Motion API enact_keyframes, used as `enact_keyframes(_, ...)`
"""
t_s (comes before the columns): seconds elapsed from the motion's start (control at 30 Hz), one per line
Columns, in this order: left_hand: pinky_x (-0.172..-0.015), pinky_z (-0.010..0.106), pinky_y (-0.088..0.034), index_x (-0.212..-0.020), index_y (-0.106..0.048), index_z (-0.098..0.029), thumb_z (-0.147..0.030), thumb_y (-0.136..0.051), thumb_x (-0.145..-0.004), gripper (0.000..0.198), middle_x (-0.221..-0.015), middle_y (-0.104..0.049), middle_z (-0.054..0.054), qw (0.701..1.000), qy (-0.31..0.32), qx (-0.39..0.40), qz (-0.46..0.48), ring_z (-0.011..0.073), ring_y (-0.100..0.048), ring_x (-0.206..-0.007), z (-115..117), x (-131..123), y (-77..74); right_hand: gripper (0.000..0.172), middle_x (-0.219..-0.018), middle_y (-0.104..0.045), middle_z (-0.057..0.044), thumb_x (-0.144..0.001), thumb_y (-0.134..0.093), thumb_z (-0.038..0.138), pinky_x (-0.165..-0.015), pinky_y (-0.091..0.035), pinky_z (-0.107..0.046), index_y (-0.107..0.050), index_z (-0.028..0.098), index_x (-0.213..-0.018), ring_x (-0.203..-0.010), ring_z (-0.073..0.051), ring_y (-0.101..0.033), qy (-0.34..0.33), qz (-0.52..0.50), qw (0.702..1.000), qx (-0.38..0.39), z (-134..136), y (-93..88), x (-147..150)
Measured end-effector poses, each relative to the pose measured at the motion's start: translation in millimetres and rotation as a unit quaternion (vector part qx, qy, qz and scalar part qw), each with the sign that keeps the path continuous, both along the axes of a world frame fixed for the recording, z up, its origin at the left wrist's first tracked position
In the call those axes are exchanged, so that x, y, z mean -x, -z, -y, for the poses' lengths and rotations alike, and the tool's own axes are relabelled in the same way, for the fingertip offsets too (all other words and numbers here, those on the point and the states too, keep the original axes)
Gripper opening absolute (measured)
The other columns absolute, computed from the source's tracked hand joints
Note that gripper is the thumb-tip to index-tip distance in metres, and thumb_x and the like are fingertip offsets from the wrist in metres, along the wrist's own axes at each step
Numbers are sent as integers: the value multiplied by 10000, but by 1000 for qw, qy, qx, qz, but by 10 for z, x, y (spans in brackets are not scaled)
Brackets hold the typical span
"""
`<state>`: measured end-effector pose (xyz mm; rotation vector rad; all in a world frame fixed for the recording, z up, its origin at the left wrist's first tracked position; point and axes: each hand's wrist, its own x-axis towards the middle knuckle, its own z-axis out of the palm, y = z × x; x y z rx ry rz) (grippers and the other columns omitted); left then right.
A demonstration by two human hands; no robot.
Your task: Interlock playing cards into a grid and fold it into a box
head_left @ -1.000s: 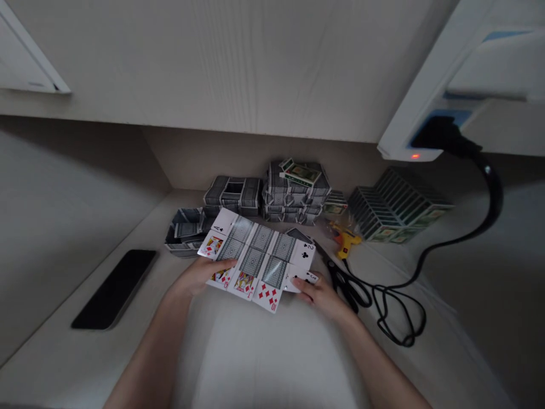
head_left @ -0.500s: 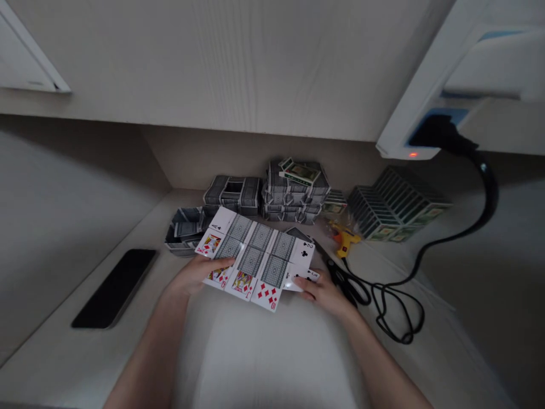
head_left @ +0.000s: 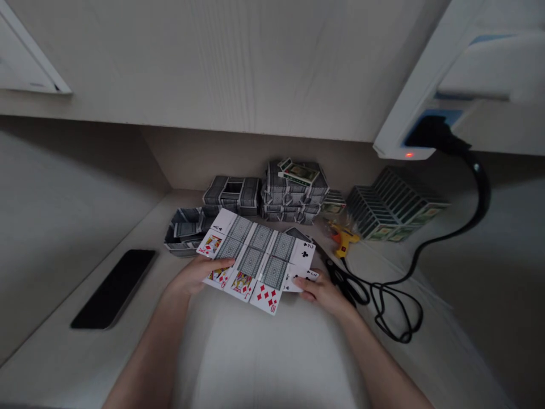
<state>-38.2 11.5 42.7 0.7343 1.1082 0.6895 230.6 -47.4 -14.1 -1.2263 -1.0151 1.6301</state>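
Between my two hands, above the table, is a tilted panel of joined playing cards (head_left: 251, 258). Grey patterned card backs fill its middle, and faces such as an ace, king, jack, ten and two show along its edges. My left hand (head_left: 196, 275) grips the panel's left edge, thumb on top and the other fingers beneath. At the lower right, my right hand (head_left: 324, 291) pinches the panel by a three of clubs (head_left: 293, 278). Behind the panel on the left sits an open box made of folded cards (head_left: 176, 244), partly covered by it.
Folded-card blocks (head_left: 232, 192) and a card-box stack (head_left: 293, 193) stand at the back. Rows of card packs (head_left: 395, 199) are to their right. A yellow glue gun (head_left: 344, 240), black scissors (head_left: 343, 281) and a looped cord (head_left: 400, 326) lie right; a phone (head_left: 114, 289) lies left.
Almost nothing differs. The card panel and both hands keep the same hold, with only a very slight shift of the panel and of the whole view.
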Motion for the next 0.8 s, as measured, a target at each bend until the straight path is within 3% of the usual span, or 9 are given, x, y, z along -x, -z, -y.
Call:
enact_keyframes(0.2, -748, 433, -542, -972, -648, -117, -214, -805, -506, 502, -833, -723, 110, 1000, -10, 0, 6, 334, -657, -854, 15, -65, -21, 378, -535, -444, 61, -630, -690, 494, -373, -146, -206, -540, 155, -704, -393, -28, -257, -3, 1, 1000, -18, 10, 20, 21)
enact_keyframes(0.43, -768, 410, -539, -975, -641, -127, -209, -803, -505, 504, -880, -719, 107, 999, -27, -21, 2, 325, -638, -920, -1, -58, 30, 428, -412, -360, 78, -626, -650, 570, -366, -145, -215, -465, 185, -609, -372, -45, -246, 4, 44, 998, -43, 33, -117, 99)
enact_keyframes(0.63, -777, 411, -536, -1029, -623, -135, -234, -801, -518, 550, -902, -717, 93, 999, -24, -34, 10, 312, -652, -887, -3, -32, 71, 426, -400, -348, 77, -667, -609, 576, -360, -152, -218, -442, 189, -603, -357, -48, -260, 9, 72, 996, -54, 46, -38, 136)
enact_keyframes(0.8, -774, 401, -539, -1025, -622, -136, -224, -795, -532, 530, -915, -714, 92, 998, -36, -52, 9, 303, -654, -886, -16, -41, 86, 450, -446, -386, 58, -630, -618, 607, -353, -161, -215, -461, 186, -618, -373, -52, -284, 81, 64, 993, -48, 40, -6, 222)
